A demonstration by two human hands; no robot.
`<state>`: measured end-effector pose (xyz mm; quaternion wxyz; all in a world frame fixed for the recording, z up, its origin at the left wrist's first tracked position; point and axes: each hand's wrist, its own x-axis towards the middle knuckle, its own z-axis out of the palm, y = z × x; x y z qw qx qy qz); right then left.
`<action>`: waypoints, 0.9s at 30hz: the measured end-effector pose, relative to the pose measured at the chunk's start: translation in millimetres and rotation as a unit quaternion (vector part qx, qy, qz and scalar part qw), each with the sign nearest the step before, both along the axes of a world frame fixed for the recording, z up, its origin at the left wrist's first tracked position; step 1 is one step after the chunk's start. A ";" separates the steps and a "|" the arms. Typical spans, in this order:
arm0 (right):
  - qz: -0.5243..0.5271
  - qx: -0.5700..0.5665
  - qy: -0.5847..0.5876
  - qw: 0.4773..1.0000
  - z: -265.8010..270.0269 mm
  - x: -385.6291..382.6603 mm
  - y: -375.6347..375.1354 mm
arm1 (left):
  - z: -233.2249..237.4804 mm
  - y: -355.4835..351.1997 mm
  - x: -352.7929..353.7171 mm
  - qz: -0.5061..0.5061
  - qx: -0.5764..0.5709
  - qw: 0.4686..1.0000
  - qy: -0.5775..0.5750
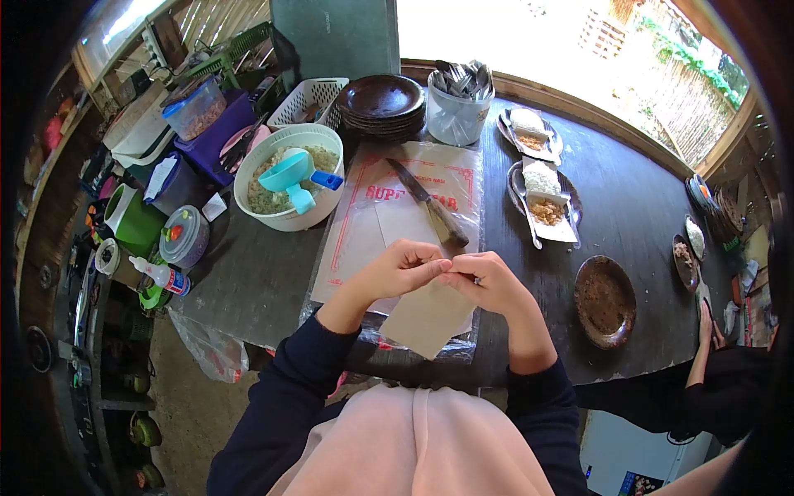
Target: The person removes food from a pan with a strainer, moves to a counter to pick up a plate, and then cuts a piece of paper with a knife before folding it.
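1. Pink apron front (pixel 413 446) and dark sleeves fill the bottom edge, closest to the lens.
2. Left hand (pixel 395 273): thumb and forefinger pinched shut on the top edge of a brown paper sheet (pixel 426 321), other fingers curled.
3. Sheet lies at the near table edge, on a plastic pack of sheets (pixel 364 223), with its lower corner hanging towards the apron.
4. Right hand (pixel 490 283): fingertips closed on the same top edge, touching the left hand's.
5. Progress, as a guess: one sheet is singled out and only just being worked at the edge. It is flat, with no food on it. Two served plates (pixel 576 201) sit further right, so some portions look done. Rice bowl looks well filled, so plenty left.
6. Surface, from the left: green jug (pixel 132 219), lidded tub (pixel 184 236), small bottle (pixel 161 277), then a white bowl (pixel 281 219) of rice with a teal scoop (pixel 289 175).
7. Knife (pixel 430 207) lies diagonally on the pack. Behind are stacked dark plates (pixel 382 99) and a cutlery tub (pixel 455 116).
8. Right: brown dish (pixel 633 302) on the dark table (pixel 637 198), and another person's hand (pixel 705 326) at the far edge.
9. Room: cluttered shelves on the left, with a bright opening and a fence beyond the table.
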<state>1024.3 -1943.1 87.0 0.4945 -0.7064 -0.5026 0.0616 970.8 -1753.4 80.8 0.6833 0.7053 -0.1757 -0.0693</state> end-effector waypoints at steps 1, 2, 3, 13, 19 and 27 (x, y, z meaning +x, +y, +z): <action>0.000 0.000 0.001 1.000 0.6 0.4 -0.2 | 1.9 -0.2 -1.2 0.000 0.011 1.000 -0.008; -0.006 -0.002 -0.004 1.000 1.0 0.9 -0.4 | 2.7 -0.8 -1.9 -0.001 0.010 1.000 -0.006; -0.012 -0.004 -0.009 1.000 1.2 1.1 -0.9 | 3.3 -1.8 -2.1 0.018 0.019 0.999 -0.037; -0.047 0.004 -0.017 0.999 -0.3 2.9 -2.9 | 0.2 1.5 0.5 0.091 0.023 0.991 -0.097; -0.076 0.005 0.002 0.997 0.9 6.2 -6.7 | 5.9 7.3 0.1 0.122 -0.009 0.991 -0.046; -0.097 -0.018 0.113 0.989 0.1 15.7 -19.6 | 2.4 12.7 1.7 0.111 -0.038 0.992 -0.045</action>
